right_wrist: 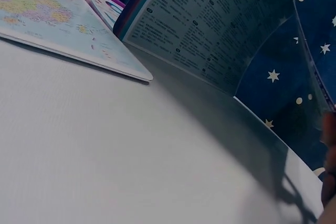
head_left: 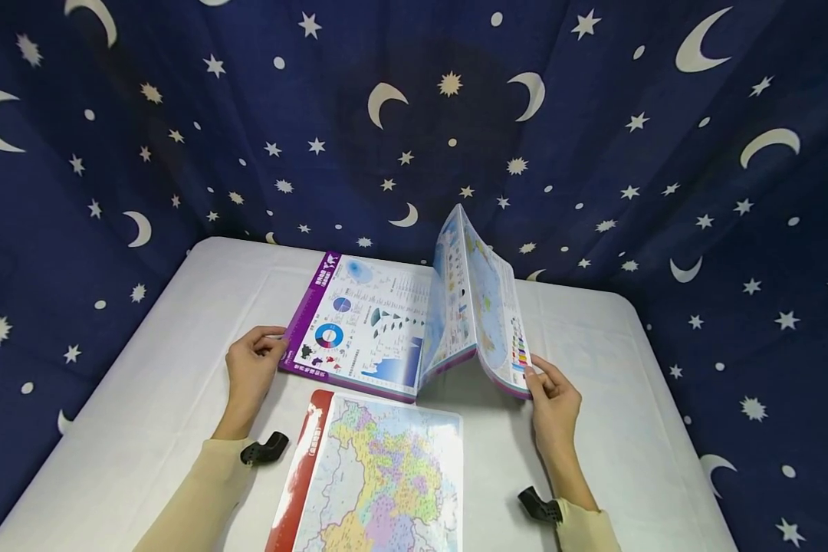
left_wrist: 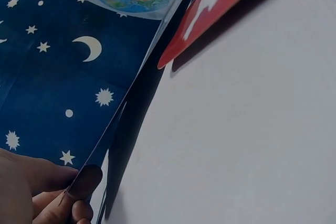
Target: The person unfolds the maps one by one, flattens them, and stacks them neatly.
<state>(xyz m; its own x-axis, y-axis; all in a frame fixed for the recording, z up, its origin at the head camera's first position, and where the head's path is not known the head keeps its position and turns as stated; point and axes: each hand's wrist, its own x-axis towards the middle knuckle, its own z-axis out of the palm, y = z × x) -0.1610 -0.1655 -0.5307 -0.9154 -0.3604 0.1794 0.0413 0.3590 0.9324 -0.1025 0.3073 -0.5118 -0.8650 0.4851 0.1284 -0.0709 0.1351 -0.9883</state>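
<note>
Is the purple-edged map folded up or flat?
Neither: the purple-edged map is partly unfolded. It rises to a peak, and the right hand holds one end.

In the head view, our left arm [head_left: 196, 491] slants up from the bottom left, and we pinch thumb and fingers together at the left hand [head_left: 251, 364], left of centre. Our right arm [head_left: 576, 483] leans up and inward from the lower right, the right hand [head_left: 555, 402] pinching too, thumb toward the frame's middle.
</note>
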